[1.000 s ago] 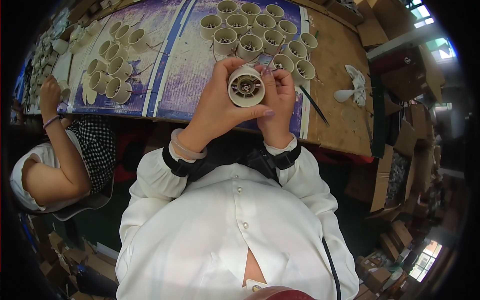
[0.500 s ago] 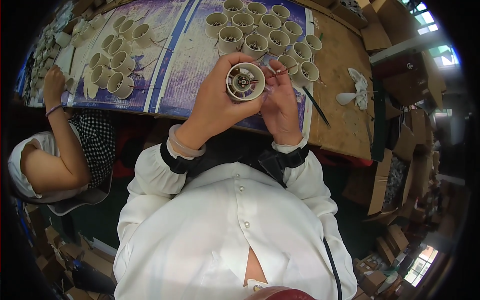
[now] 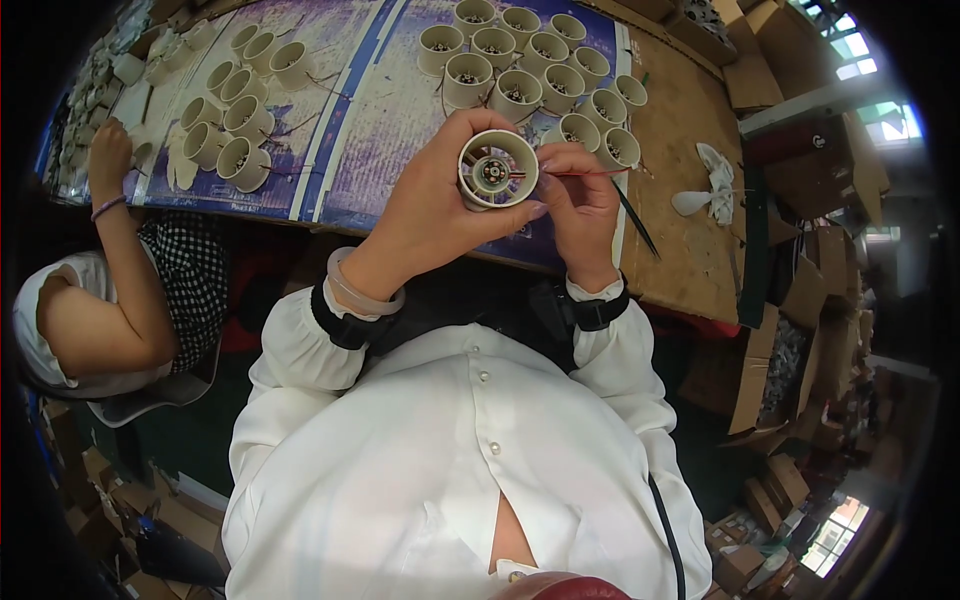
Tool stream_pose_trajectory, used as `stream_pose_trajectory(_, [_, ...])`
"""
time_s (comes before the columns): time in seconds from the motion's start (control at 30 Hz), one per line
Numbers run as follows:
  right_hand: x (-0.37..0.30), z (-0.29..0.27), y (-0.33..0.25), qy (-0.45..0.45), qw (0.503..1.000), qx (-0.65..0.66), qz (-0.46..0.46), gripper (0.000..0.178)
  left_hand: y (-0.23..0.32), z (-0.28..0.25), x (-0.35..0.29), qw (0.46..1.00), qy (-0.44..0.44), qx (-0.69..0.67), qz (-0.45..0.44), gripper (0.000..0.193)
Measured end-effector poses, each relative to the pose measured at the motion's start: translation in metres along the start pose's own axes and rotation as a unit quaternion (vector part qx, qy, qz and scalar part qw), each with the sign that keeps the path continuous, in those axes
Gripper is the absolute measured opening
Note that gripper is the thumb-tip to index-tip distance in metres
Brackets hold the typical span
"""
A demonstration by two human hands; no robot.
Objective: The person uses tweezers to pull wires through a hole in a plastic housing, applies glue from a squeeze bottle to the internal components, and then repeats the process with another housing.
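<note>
My left hand is wrapped round a white cylindrical housing, its open top facing up. Inside sits a small round motor-like core held by thin spokes. Close against the right side of the housing, my right hand pinches thin red wires between thumb and fingers. The wire ends stick out to the right past the fingers. Just beyond both hands stand several similar white housings grouped upright, each with parts inside.
More housings with trailing wires stand on the left cardboard sheet. A dark pen-like tool lies right of my hands, near a white bottle with a cloth. At left a co-worker's hand reaches over the table. Cardboard boxes stand at right.
My right hand has moved slightly right and its fingers have closed in a pinch on the wires, which now point rightward. My left hand still holds the housing, turned a little.
</note>
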State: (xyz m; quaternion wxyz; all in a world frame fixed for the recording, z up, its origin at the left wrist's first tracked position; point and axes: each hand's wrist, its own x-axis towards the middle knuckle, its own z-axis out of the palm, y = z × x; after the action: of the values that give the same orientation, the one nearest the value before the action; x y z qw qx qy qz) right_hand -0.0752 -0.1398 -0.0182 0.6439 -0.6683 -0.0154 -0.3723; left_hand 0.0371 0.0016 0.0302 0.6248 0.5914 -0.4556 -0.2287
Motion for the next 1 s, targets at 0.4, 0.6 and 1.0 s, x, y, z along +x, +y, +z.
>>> stream_pose_trajectory(0.4, [-0.013,0.024,-0.005,0.073,0.996,-0.048,0.021,0.009,-0.011,0.002,-0.002,0.999,0.027,-0.031,0.022,0.055])
stream_pose_trajectory(0.6, [-0.01,0.037,-0.011,0.097,0.994,0.029,0.048,0.009,-0.023,0.0,0.005,0.973,0.061,-0.22,-0.031,0.053])
stream_pose_trajectory(1.0, [-0.008,0.036,-0.009,0.072,0.995,-0.069,0.017,0.012,-0.027,-0.01,0.009,0.919,0.042,-0.346,-0.184,0.046])
